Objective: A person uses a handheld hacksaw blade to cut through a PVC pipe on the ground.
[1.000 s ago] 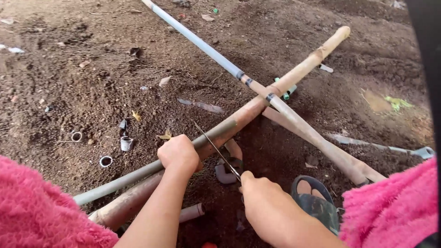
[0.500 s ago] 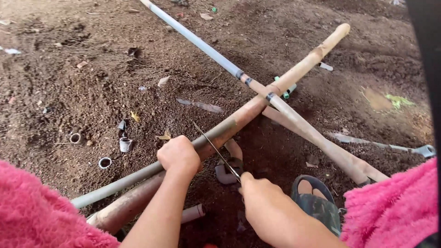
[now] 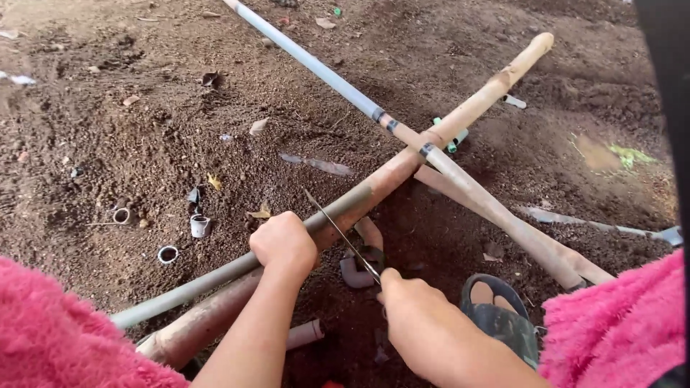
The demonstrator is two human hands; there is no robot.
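Sawing was under way: a long grey plastic pipe, lying on the soil, was clamped by the left hand, while a thin hacksaw blade was gripped in the right hand. Steady strokes seemed called for.

Long grey plastic pipe, mud-stained tan toward far end, lies diagonally across brown soil. Thin narrow metal saw blade rests tilted across it, touching.
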